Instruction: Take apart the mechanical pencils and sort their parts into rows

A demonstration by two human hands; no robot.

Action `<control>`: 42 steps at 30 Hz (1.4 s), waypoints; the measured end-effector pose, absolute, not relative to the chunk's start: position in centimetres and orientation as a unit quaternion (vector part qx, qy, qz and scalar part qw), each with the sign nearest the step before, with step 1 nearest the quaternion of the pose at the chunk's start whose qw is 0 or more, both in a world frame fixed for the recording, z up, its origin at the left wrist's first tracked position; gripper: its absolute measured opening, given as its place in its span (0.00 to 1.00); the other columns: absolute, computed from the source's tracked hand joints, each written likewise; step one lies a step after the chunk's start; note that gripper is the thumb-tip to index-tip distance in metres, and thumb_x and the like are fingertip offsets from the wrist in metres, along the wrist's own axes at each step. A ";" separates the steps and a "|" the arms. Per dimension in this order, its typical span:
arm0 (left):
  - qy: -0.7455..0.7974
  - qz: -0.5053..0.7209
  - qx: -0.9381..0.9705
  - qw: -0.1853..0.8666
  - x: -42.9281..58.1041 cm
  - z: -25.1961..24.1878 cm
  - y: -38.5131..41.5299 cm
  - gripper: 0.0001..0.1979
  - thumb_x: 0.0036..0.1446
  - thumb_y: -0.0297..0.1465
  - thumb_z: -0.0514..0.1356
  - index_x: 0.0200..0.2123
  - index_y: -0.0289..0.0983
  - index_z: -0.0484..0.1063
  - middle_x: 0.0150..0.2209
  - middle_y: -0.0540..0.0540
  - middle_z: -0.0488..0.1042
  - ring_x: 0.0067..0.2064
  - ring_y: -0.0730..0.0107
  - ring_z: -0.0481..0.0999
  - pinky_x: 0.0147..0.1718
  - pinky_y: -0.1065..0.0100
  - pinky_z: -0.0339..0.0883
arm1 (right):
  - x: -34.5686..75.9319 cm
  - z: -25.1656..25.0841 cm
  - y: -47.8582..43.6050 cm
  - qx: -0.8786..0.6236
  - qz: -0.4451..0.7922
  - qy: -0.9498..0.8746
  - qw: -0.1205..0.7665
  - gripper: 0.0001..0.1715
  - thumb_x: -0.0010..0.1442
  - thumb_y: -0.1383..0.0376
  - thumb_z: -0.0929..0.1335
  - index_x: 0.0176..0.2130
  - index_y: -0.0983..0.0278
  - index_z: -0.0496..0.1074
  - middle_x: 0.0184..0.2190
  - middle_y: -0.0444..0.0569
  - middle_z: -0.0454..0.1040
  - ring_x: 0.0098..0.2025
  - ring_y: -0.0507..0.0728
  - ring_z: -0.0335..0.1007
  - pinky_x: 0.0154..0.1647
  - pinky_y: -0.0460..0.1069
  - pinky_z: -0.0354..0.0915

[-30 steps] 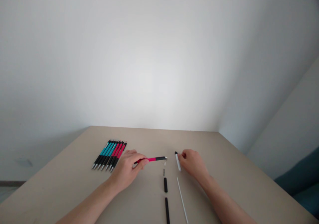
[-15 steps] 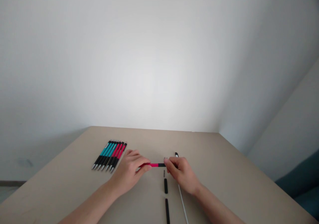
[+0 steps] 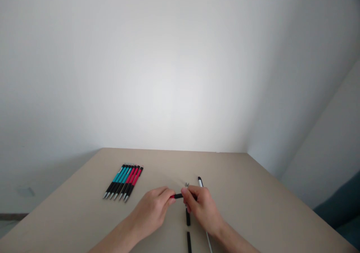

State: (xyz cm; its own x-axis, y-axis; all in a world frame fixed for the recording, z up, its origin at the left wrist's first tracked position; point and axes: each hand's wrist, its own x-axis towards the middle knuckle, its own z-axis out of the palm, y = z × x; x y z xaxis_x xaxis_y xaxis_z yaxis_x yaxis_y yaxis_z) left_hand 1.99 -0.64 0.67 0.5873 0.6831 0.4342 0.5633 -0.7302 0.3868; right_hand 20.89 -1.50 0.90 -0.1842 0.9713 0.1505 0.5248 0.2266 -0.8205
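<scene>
Both hands meet over the middle of the beige table (image 3: 247, 193). My left hand (image 3: 153, 210) pinches the red end of a red and black pen (image 3: 177, 196). My right hand (image 3: 201, 206) is closed on the pen's black end from the right. Only a short stretch of the pen shows between the fingers. Just beyond the right hand lies a white tube with a black tip (image 3: 200, 181). Two black pen pieces (image 3: 188, 217) (image 3: 188, 241) lie in a line below the hands, beside a thin white refill (image 3: 208, 241).
A row of several teal and red pens (image 3: 123, 181) lies side by side at the table's left. A white wall stands behind the table. A dark teal seat (image 3: 341, 215) shows at the far right.
My right hand has left the white tube and closed on the pen's black end. Both hands have drawn nearer to me with the pen, which is now mostly hidden.
</scene>
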 end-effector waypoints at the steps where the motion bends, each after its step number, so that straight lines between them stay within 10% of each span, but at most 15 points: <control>1: 0.350 0.282 0.887 0.103 1.9 0.6 -0.6 0.10 0.65 0.26 0.48 0.38 0.37 0.69 0.30 0.47 0.72 0.31 0.68 0.72 0.30 0.70 0.62 | 20.9 0.9 -1.5 -0.533 0.317 -0.703 0.347 0.30 0.64 0.50 0.58 0.22 0.66 0.67 0.16 0.43 0.65 0.20 0.49 0.58 0.22 0.44 0.53; 42: 0.336 0.272 0.895 0.108 1.1 0.6 0.0 0.08 0.64 0.28 0.51 0.37 0.37 0.71 0.31 0.47 0.75 0.32 0.69 0.74 0.31 0.71 0.64 | 21.2 1.0 -1.3 -0.457 0.188 -0.802 0.335 0.16 0.64 0.61 0.61 0.30 0.64 0.71 0.26 0.46 0.71 0.28 0.53 0.64 0.30 0.46 0.56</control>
